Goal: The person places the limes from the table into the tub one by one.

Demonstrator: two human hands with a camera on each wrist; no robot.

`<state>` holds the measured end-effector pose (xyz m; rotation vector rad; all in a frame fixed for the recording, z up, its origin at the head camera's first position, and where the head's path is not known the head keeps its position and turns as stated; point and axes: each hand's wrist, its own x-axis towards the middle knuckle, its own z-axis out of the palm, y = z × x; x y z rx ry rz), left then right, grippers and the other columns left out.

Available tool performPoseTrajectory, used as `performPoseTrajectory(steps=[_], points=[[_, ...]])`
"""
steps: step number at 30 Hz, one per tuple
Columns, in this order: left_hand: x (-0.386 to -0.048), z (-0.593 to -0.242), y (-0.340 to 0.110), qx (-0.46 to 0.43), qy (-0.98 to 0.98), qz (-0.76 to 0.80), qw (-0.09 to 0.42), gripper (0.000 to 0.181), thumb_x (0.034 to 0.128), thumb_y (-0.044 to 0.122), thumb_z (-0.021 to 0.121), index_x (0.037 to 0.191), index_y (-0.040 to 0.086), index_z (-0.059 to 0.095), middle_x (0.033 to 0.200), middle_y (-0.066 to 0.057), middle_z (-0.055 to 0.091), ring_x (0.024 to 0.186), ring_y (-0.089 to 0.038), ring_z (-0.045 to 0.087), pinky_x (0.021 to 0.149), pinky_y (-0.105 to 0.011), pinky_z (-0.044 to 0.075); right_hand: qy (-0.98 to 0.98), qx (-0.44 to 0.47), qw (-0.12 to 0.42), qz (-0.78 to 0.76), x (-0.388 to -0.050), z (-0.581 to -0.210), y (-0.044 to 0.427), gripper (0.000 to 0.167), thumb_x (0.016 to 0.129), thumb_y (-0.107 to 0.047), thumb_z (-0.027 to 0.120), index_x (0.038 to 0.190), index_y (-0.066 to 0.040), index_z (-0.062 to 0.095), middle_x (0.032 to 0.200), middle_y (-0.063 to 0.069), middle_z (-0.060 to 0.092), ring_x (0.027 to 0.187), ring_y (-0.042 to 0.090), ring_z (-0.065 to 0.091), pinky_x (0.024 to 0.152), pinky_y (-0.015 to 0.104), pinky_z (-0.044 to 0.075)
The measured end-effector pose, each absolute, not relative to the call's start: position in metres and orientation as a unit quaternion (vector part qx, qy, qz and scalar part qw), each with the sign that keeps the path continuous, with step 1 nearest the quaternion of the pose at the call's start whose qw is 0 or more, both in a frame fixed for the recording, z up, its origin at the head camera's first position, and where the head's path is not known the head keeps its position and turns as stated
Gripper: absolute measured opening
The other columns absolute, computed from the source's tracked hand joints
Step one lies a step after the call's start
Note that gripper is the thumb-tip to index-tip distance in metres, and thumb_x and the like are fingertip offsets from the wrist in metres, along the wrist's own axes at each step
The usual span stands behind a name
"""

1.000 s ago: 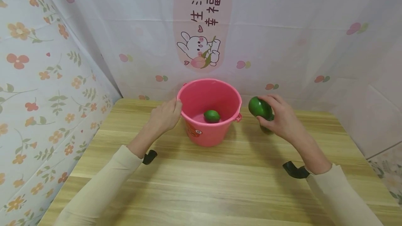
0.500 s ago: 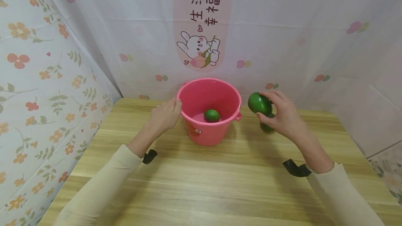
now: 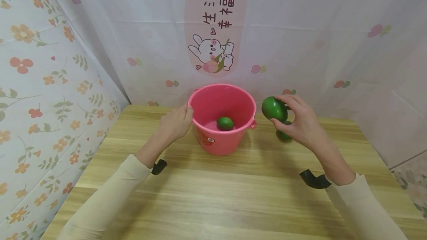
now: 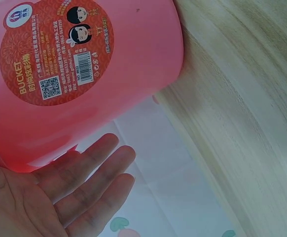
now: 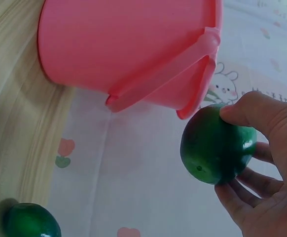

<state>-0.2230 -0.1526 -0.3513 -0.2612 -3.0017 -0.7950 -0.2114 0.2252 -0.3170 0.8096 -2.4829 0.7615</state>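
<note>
A pink bucket [image 3: 221, 142] stands upright near the back of the table, with one green fruit [image 3: 225, 123] lying inside. At its left rim my left hand [image 3: 176, 123] grips the edge; in the left wrist view several fingers of that hand [image 4: 59, 197] extend loosely beside the labelled wall [image 4: 133, 59]. To the right of the bucket, my right hand [image 3: 301, 123] pinches a larger green fruit [image 3: 274, 109] between thumb and fingers, raised off the table. The right wrist view shows this fruit [image 5: 215, 143] just outside the rim, held by the right hand [image 5: 276, 168].
Another green fruit [image 3: 284, 135] rests on the wooden table [image 3: 213, 195], below and behind the right hand. Black bands [image 3: 314, 180] show at both wrists. A printed white curtain [image 3: 150, 47] hangs directly behind the table, and a floral one [image 3: 40, 103] at the left.
My right hand has lifted the green fruit slightly up and a little toward the bucket, uncovering more of the fruit on the table. The left hand and bucket have stayed in place.
</note>
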Motion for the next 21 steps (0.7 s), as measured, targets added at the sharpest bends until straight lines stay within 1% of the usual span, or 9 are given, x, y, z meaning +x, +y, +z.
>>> performPoseTrajectory(steps=[2, 3, 12, 15, 18, 21], points=[[-0.223, -0.351, -0.152, -0.084, -0.963, -0.254, 0.013, 0.043, 0.1086, 0.037, 0.02, 0.096, 0.012, 0.052, 0.078, -0.008, 0.052, 0.069, -0.029, 0.054, 0.061, -0.045, 0.044, -0.893, 0.289, 0.208, 0.274, -0.211, -0.316, 0.224, 0.067, 0.075, 0.0, 0.088, 0.135, -0.002, 0.057, 0.128, 0.015, 0.056, 0.112, 0.031, 0.056, 0.085, 0.049, 0.054], [-0.223, -0.351, -0.152, -0.083, -0.964, -0.253, 0.012, 0.042, 0.1087, 0.037, 0.02, 0.097, 0.012, 0.052, 0.078, -0.008, 0.052, 0.07, -0.029, 0.054, 0.061, -0.045, 0.044, -0.893, 0.289, 0.208, 0.274, -0.211, -0.315, 0.223, 0.067, 0.075, -0.001, 0.088, 0.135, -0.002, 0.058, 0.129, 0.015, 0.056, 0.113, 0.031, 0.055, 0.084, 0.053, 0.054], [-0.222, -0.351, -0.151, -0.083, -0.963, -0.257, 0.013, 0.041, 0.1087, 0.037, 0.02, 0.1, 0.013, 0.052, 0.08, -0.008, 0.053, 0.071, -0.029, 0.054, 0.061, -0.046, 0.045, -0.883, 0.303, 0.21, 0.291, -0.21, -0.311, 0.218, 0.068, 0.075, 0.001, 0.088, 0.136, -0.002, 0.058, 0.127, 0.016, 0.056, 0.112, 0.032, 0.057, 0.083, 0.055, 0.054], [-0.223, -0.352, -0.151, -0.082, -0.962, -0.258, 0.011, 0.041, 0.1086, 0.037, 0.02, 0.1, 0.013, 0.052, 0.079, -0.008, 0.052, 0.069, -0.029, 0.053, 0.06, -0.045, 0.044, -0.882, 0.304, 0.213, 0.291, -0.211, -0.311, 0.216, 0.067, 0.075, 0.0, 0.088, 0.136, -0.002, 0.058, 0.126, 0.015, 0.056, 0.111, 0.031, 0.057, 0.083, 0.054, 0.054], [-0.222, -0.351, -0.151, -0.08, -0.963, -0.256, 0.012, 0.042, 0.1085, 0.038, 0.02, 0.099, 0.013, 0.052, 0.079, -0.009, 0.052, 0.07, -0.029, 0.053, 0.061, -0.045, 0.044, -0.882, 0.304, 0.216, 0.287, -0.212, -0.31, 0.215, 0.067, 0.075, -0.001, 0.088, 0.135, -0.001, 0.058, 0.126, 0.014, 0.056, 0.111, 0.028, 0.057, 0.084, 0.049, 0.055], [-0.222, -0.35, -0.15, -0.077, -0.964, -0.254, 0.012, 0.042, 0.1085, 0.038, 0.02, 0.099, 0.013, 0.052, 0.08, -0.009, 0.052, 0.072, -0.03, 0.054, 0.063, -0.046, 0.044, -0.882, 0.304, 0.217, 0.286, -0.213, -0.309, 0.213, 0.066, 0.075, -0.003, 0.088, 0.135, -0.001, 0.059, 0.125, 0.012, 0.056, 0.111, 0.026, 0.057, 0.087, 0.035, 0.054]])
